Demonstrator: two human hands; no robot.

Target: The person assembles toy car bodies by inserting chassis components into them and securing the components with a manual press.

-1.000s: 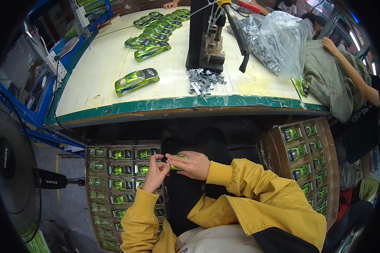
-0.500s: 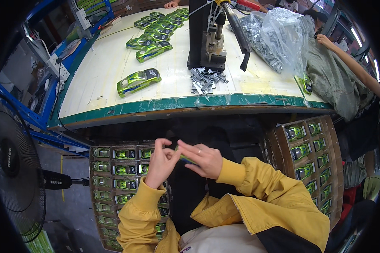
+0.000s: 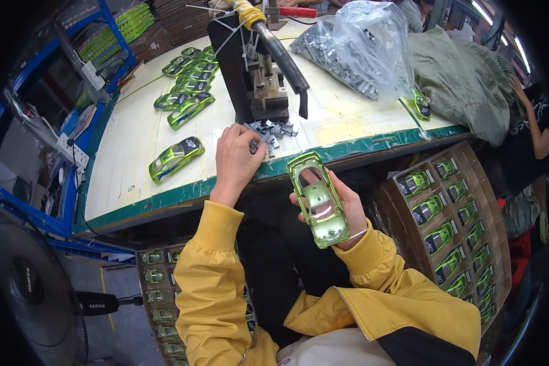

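At the lower left of the frame a black fan (image 3: 33, 287) stands beside a tray of green car bodies. Above it, on the pale table (image 3: 125, 161), one green car body (image 3: 177, 160) lies by itself, with a cluster of others (image 3: 192, 85) behind it, toward the upper left.

Near the centre, your left hand (image 3: 235, 155) is at the table's edge, fingers curled down at the pile of small grey parts (image 3: 277, 129) in front of the black press (image 3: 269, 100). I can't tell whether you have pinched a part or are only touching the heap.

Just right of centre, your right hand (image 3: 348, 204) grasps a green car shell (image 3: 320, 198), its hollow inside turned up toward you, apart from the table. Further right is a brown tray (image 3: 402, 235) of more green bodies.

My reading: you are at the picking step, one hand at the heap while the other keeps the shell ready. The next move calls for a fingertip pinch on a single part, freed from its neighbours, with the shell kept steady.
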